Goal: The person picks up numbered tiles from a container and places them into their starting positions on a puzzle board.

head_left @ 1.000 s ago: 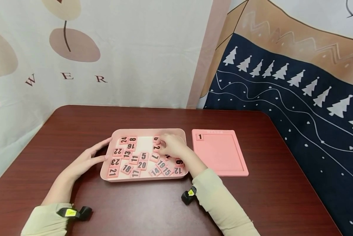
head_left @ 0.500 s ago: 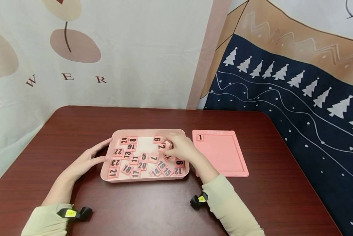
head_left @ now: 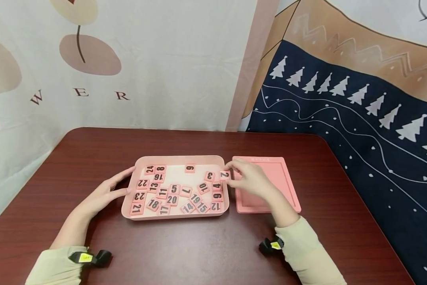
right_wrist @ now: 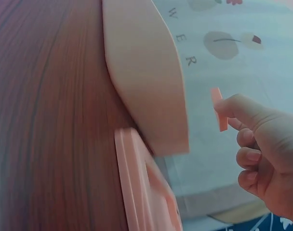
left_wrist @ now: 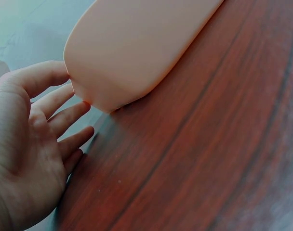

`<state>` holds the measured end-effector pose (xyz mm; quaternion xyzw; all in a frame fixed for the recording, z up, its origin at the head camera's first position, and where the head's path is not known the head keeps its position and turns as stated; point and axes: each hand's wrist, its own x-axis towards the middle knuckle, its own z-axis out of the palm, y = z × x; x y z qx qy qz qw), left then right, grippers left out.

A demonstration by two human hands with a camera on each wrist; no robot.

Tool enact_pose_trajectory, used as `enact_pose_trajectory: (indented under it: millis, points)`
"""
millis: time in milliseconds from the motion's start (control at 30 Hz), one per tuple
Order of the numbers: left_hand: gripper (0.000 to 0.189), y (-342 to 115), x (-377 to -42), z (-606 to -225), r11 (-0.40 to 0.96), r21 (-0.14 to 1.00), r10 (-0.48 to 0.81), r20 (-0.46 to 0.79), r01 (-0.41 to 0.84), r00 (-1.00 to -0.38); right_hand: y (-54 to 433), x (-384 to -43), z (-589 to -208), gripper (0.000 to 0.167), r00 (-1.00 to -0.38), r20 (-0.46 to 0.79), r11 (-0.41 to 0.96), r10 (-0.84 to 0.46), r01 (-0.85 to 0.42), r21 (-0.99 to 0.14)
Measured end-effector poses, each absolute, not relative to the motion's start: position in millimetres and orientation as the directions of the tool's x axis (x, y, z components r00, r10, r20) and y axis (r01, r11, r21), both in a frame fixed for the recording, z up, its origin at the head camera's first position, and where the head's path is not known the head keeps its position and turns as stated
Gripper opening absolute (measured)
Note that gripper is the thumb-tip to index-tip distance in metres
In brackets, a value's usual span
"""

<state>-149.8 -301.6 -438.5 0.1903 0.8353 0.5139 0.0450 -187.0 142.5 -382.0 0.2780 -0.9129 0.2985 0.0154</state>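
In the head view my right hand (head_left: 252,179) pinches a small pink number tile (head_left: 224,175) marked 2, held up near the right rim of the shallow pink tray (head_left: 178,217). The right wrist view shows this tile (right_wrist: 219,109) edge-on between thumb and forefinger, the other fingers curled. My left hand (head_left: 99,194) touches the tray's left rim with its fingertips. Its fingers (left_wrist: 69,119) look extended, none wrapped around the wall. Several number tiles lie loose inside the tray, turned various ways, among them a 3 (head_left: 209,176) and a 5 (head_left: 174,189).
Right of the tray lies a square pink board (head_left: 267,190) with a raised border; the right hand covers its upper left. Both rest on a dark red-brown wooden table (head_left: 170,253). Printed cloth (head_left: 170,71) hangs behind the far table edge.
My right hand has lifted the 2 tile from among the others and carried it right, to the tray's right rim. The left hand has stayed still.
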Motion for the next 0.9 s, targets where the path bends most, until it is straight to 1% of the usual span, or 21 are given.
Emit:
enact_pose_trajectory:
  millis: [67,167,367,567,800,900]
  points:
    - [0.064,-301.9,-149.6,-438.1,0.399,0.877,0.362,0.118,0.269,-0.925,152.7,-185.7,-381.7,0.030,-0.855,0.192,0.667,-0.481,-0.499,-0.553]
    - [0.064,-301.7,-149.2,-437.5,0.398,0.878,0.363,0.116,0.266,-0.925,167.4,-185.6,-384.2,0.030,-0.867,0.188,0.685,-0.462,-0.483,-0.545]
    - [0.063,-301.5,-148.6,-437.7,0.389,0.882,0.365,0.117,0.266,-0.923,193.0,-191.1,-395.6,0.030,-0.890,0.128,0.726,-0.438,-0.434,-0.533]
    - [0.063,-301.3,-148.8,-436.3,0.391,0.881,0.364,0.118,0.266,-0.924,212.3,-200.4,-407.2,0.033,-0.884,0.094,0.710,-0.457,-0.427,-0.560]
    - [0.063,-300.3,-148.5,-435.3,0.392,0.882,0.363,0.113,0.262,-0.925,224.8,-210.9,-418.8,0.029,-0.877,0.060,0.733,-0.477,-0.435,-0.523]
    - [0.063,-300.6,-148.3,-435.6,0.394,0.881,0.362,0.114,0.263,-0.925,226.9,-213.6,-420.9,0.029,-0.874,0.039,0.731,-0.485,-0.429,-0.531]
